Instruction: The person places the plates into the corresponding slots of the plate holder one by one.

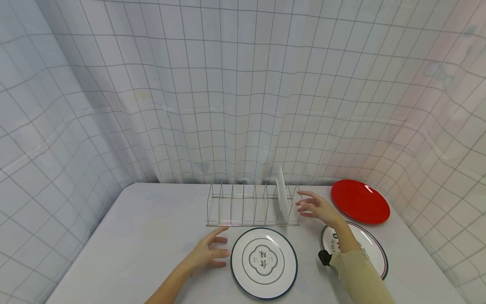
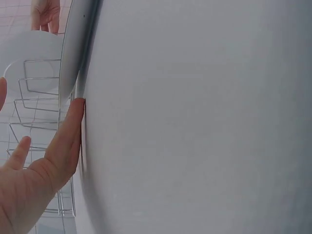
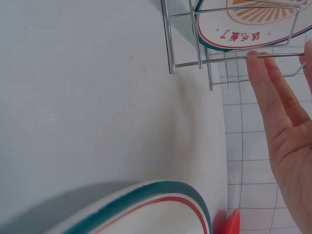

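Note:
My left hand (image 1: pixel 206 254) is at the left rim of a round white plate (image 1: pixel 263 261) with a dark rim and printed characters, its fingers spread and relaxed. In the left wrist view, its fingertips (image 2: pixel 78 102) are close to that plate's edge. A wire dish rack (image 1: pixel 243 223) stands behind the plate. One white plate (image 1: pixel 282 194) stands upright in its right part; the right wrist view shows an orange fan print on this plate (image 3: pixel 258 14). Beside the rack's right end is my right hand (image 1: pixel 317 207), fingers loosely extended near the end wire and holding nothing.
Under my right forearm lies a white plate (image 1: pixel 373 249) with a dark rim and lettering, partly hidden by the sleeve. A red plate (image 1: pixel 358 202) lies behind it, at the table's back right. Grid-patterned white curtains (image 1: pixel 243 105) enclose the white table (image 1: pixel 144 236) at the back and sides.

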{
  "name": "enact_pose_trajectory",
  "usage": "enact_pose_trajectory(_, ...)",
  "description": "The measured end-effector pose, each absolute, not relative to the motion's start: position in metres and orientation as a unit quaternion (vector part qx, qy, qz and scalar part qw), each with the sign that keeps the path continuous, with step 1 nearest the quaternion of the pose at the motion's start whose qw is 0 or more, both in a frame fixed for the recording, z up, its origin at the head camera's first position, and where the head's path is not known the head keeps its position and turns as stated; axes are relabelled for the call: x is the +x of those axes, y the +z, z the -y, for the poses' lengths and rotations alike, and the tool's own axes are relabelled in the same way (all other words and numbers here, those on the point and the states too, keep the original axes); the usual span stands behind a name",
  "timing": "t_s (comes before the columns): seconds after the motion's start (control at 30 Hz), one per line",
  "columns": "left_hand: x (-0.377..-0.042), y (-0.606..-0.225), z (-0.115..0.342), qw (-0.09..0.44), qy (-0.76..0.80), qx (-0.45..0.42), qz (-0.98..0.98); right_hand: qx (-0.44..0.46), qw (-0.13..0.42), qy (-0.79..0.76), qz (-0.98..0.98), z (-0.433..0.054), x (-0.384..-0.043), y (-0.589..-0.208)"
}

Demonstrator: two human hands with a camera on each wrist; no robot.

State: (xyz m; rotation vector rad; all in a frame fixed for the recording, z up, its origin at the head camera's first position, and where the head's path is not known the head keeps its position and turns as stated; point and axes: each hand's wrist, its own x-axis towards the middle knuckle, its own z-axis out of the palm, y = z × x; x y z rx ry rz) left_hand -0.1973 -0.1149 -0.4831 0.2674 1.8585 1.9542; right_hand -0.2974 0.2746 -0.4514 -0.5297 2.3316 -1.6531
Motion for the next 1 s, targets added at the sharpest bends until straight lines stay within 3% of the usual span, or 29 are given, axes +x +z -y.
enact_pose_trajectory(0.13,-0.193,-0.488,0.113,0.271,0.733,0.097,-0.616,-0.177,0.117,-0.565,-0.797,-0.275,-0.298,-0.452)
enact_pose_trajectory(0.3,-0.189,-0.493,0.107,0.297,0.736,0.109,-0.598,-0.172,0.116,-0.569,-0.796,-0.275,-0.299,-0.453)
enact_pose_trajectory(0.63,-0.188,-0.495,0.096,0.255,0.654,0.178,-0.690,-0.169,0.120,-0.573,-0.793,-0.275,-0.299,-0.454)
enact_pose_trajectory(0.8,-0.187,-0.494,0.091,0.221,0.622,0.168,-0.732,-0.170,0.122,-0.574,-0.791,-0.275,-0.297,-0.453)
enact_pose_trajectory(1.0,-0.187,-0.496,0.088,0.229,0.684,0.150,-0.676,-0.175,0.120,-0.573,-0.791,-0.275,-0.298,-0.452)
